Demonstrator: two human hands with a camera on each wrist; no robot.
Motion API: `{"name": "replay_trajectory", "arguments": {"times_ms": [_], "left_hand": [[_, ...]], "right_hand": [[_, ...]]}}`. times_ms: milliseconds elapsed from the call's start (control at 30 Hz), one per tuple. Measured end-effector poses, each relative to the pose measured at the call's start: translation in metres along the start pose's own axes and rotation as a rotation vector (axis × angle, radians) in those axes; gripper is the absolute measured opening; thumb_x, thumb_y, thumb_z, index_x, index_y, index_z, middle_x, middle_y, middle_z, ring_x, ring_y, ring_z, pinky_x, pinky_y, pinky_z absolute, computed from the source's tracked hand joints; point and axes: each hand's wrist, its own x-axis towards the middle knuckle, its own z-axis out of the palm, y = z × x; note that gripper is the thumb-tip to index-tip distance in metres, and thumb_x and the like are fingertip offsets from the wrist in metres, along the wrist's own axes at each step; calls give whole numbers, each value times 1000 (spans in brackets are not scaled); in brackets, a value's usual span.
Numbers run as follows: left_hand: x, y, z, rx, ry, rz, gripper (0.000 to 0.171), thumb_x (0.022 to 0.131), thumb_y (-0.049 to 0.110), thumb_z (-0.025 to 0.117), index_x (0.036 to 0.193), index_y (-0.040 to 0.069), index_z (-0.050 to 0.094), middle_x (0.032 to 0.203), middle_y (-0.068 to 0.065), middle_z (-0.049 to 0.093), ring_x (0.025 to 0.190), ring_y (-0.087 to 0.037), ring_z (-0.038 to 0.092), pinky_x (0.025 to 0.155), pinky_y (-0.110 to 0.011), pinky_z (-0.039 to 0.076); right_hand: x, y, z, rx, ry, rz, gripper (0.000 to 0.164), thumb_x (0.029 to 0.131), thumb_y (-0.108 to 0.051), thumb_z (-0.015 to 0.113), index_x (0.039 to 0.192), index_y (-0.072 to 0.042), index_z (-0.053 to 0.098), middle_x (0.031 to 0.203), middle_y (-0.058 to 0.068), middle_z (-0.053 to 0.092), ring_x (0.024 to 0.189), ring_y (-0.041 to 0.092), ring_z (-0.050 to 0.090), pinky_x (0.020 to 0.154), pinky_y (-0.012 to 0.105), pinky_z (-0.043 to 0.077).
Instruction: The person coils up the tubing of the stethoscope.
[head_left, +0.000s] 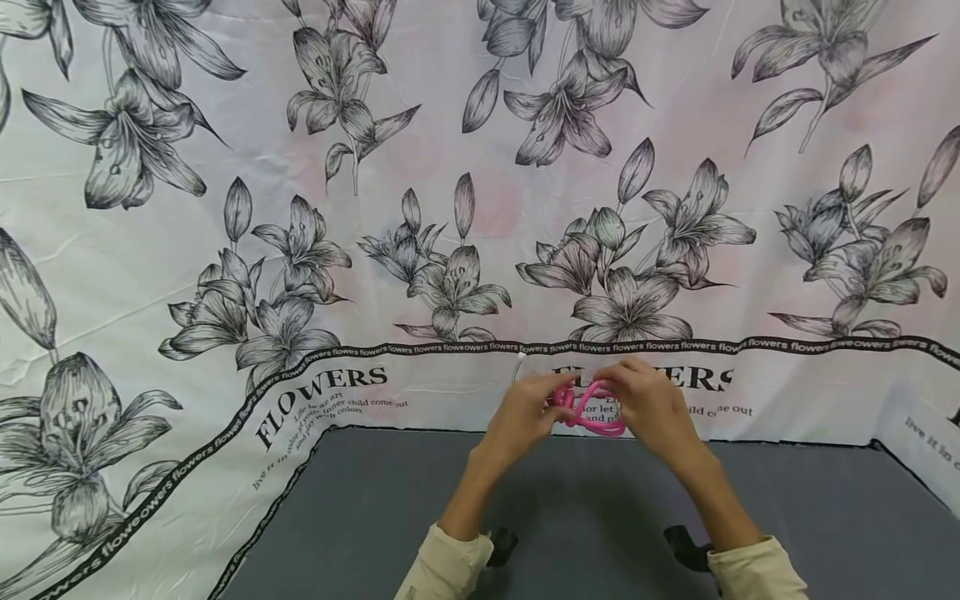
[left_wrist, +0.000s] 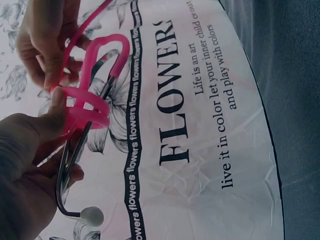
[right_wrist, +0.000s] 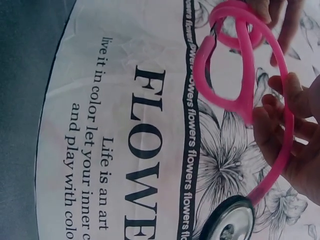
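A pink stethoscope [head_left: 603, 427] is held up in front of the person, between both hands. The left hand [head_left: 525, 412] pinches its wrapped tubing and metal ear tubes; a pale eartip [left_wrist: 92, 216] sticks out below that hand in the left wrist view. Loops of pink tubing [left_wrist: 90, 119] go round the metal ear tubes. The right hand [head_left: 651, 408] holds the tubing's free length, its thumb and fingers curled about it. From there the tube leads down to the round metal chestpiece [right_wrist: 230, 222], partly cut off in the right wrist view.
A dark grey table surface [head_left: 585, 500] lies beneath the hands. Behind it hangs a white cloth [head_left: 450, 392] printed with lilies and lettering. Black straps [head_left: 686, 547] show near both cream sleeves [head_left: 757, 571].
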Motion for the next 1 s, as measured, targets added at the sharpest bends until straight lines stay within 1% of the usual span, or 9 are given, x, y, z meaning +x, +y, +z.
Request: {"name": "replay_trajectory", "arguments": {"times_ms": [100, 167, 300, 367, 500, 633, 733, 867, 1000], "left_hand": [[1, 0, 0, -17, -26, 32, 59, 87, 14, 83, 143, 8, 63, 93, -4, 74, 76, -8, 62, 71, -13, 51], [1, 1, 0, -6, -35, 62, 63, 86, 15, 84, 145, 9, 62, 95, -4, 75, 76, -8, 63, 75, -15, 53], [2, 3, -1, 10, -49, 142, 63, 85, 13, 85, 144, 9, 62, 98, -5, 78, 79, -10, 68, 77, -15, 54], [3, 4, -2, -16, -62, 173, 64, 86, 12, 85, 145, 8, 60, 100, -7, 79, 82, -13, 72, 75, -13, 54], [3, 3, -4, -85, -84, 190, 68, 88, 10, 82, 150, 8, 54, 108, -9, 80, 95, -17, 78, 82, -15, 57], [3, 2, -7, -126, -108, 199, 64, 91, 9, 80, 149, 7, 53, 120, -11, 77, 105, -19, 78, 89, -17, 58], [2, 0, -10, -162, -110, 210, 58, 91, 8, 80, 144, 4, 59, 125, -11, 75, 108, -19, 76, 93, -18, 57], [2, -2, -13, -191, -84, 234, 48, 91, 8, 80, 137, 3, 66, 116, -9, 76, 93, -13, 69, 84, -15, 55], [2, -2, -16, -210, -54, 242, 43, 92, 9, 79, 133, 3, 68, 107, -8, 76, 84, -9, 62, 74, -12, 50]], "right_hand": [[-1, -1, 2, -65, -11, 1, 17, 86, 8, 77, 96, -5, 77, 88, 6, 73, 69, 18, 70, 52, 23, 49], [-2, -1, 3, -92, -24, 10, 14, 88, 6, 76, 96, -5, 76, 86, 7, 73, 68, 18, 70, 50, 22, 47], [-1, -3, 2, -121, -48, 35, 14, 89, 6, 75, 96, -6, 75, 78, 6, 72, 58, 14, 64, 48, 21, 39], [-1, -5, 1, -129, -52, 43, 14, 89, 6, 76, 96, -5, 74, 75, 6, 71, 57, 12, 60, 48, 21, 39], [0, -5, -1, -119, -64, 63, 11, 88, 3, 78, 95, -4, 75, 72, 5, 70, 59, 10, 59, 52, 24, 44], [0, 0, -6, -29, -100, 110, 6, 92, -2, 77, 96, -6, 76, 71, 2, 70, 59, 5, 60, 53, 22, 45], [-1, 7, -11, 100, -115, 148, 5, 94, -6, 76, 97, -9, 76, 72, 0, 71, 58, 0, 57, 51, 21, 45], [-2, 17, -20, 272, -133, 191, 7, 94, -6, 76, 98, -11, 76, 78, 0, 73, 62, 2, 60, 56, 23, 49], [-3, 24, -24, 340, -162, 246, 7, 93, -7, 78, 98, -12, 77, 84, 1, 75, 70, 2, 66, 62, 24, 53]]}}
